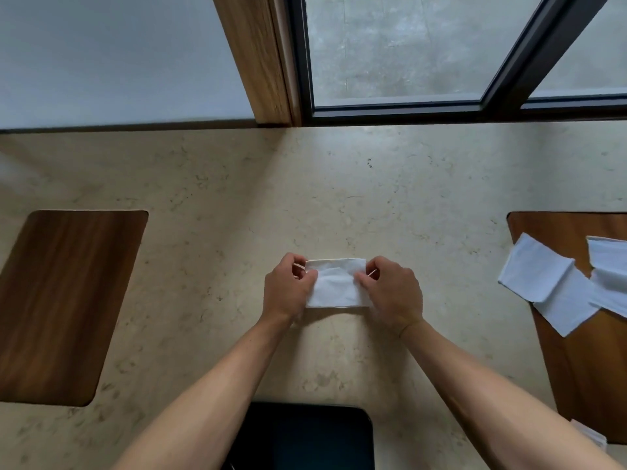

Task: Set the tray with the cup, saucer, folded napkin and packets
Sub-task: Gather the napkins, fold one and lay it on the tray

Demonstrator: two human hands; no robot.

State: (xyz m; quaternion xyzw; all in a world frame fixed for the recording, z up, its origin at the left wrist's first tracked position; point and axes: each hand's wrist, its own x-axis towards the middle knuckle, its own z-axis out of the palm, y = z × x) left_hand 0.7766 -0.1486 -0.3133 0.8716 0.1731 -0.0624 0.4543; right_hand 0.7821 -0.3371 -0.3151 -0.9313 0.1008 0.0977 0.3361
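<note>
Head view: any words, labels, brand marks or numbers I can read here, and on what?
None. No readable text in this view.
Napkin, held by the left hand and right hand: plain white, no print.
Loose white cloths on the right wooden tray: no marks.
Left wooden tray, stone counter and dark object at the near edge: unlabelled.

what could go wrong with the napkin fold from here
The napkin is pinched only at its two top corners by the left hand and right hand, so releasing either grip may let the fold spring open or skew. No cup, saucer or packets are in view, so the set is not ready. The loose white cloths hang over the edge of the wooden board at right and could be knocked.
</note>
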